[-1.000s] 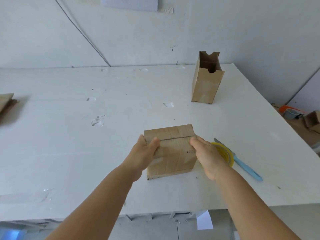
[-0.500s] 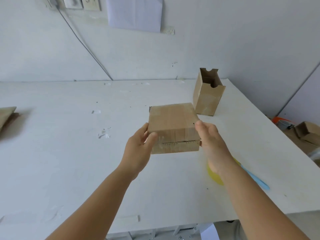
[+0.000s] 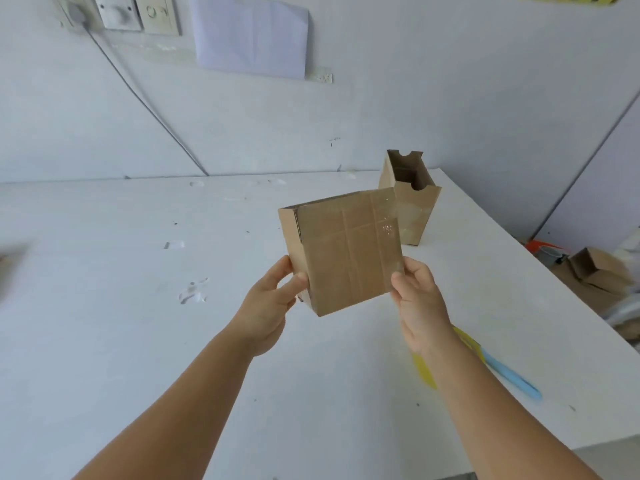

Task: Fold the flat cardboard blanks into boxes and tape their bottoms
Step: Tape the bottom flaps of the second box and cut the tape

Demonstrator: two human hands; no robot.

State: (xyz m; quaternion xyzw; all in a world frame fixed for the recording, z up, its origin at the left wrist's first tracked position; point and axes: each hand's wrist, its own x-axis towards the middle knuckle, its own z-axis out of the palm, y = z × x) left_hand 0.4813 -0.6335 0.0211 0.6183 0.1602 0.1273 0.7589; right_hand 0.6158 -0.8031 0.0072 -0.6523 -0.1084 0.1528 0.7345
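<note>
A brown cardboard box [image 3: 346, 251] hangs in the air above the white table [image 3: 138, 341], its taped bottom turned toward me. My left hand [image 3: 273, 299] pinches its lower left corner. My right hand [image 3: 415, 296] grips its lower right edge, thumb on the taped face. A second folded box [image 3: 412, 199] stands upright and open-topped at the table's far right. A yellow tape roll [image 3: 424, 370] lies on the table, partly hidden behind my right forearm.
A light blue-handled cutter [image 3: 512, 375] lies near the table's right edge. Off the table to the right sit more cardboard pieces [image 3: 595, 271] and an orange object [image 3: 543, 247]. Wall sockets [image 3: 117, 12] and a paper sheet [image 3: 249, 32] hang on the wall behind.
Both hands lifted the box off the table and turned it so its taped bottom faces me. The view tilted upward toward the wall.
</note>
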